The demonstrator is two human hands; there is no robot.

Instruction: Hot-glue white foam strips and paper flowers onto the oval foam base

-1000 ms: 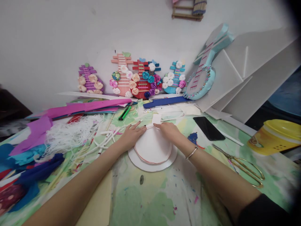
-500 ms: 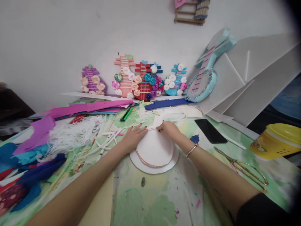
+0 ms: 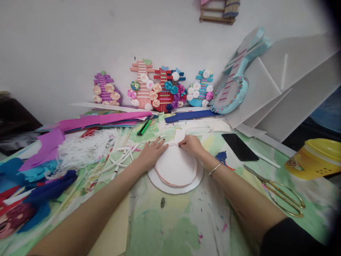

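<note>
Right grip [image 3: 192,145] narrow, pinching thin pinkish-edged white strip [image 3: 176,186] by white rectangular tab [image 3: 179,134]; left grip [image 3: 152,153] spread wide, touching upper left edge of round white board [image 3: 175,191], centre of frame; strip could spring outward if pinch slackens; uneven push could skid board across worktop [image 3: 149,222]

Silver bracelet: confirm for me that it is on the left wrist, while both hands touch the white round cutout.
The wrist is wrong: the head view shows the silver bracelet on the right wrist. As you said, the left hand and the right hand both touch the white round cutout.
</note>
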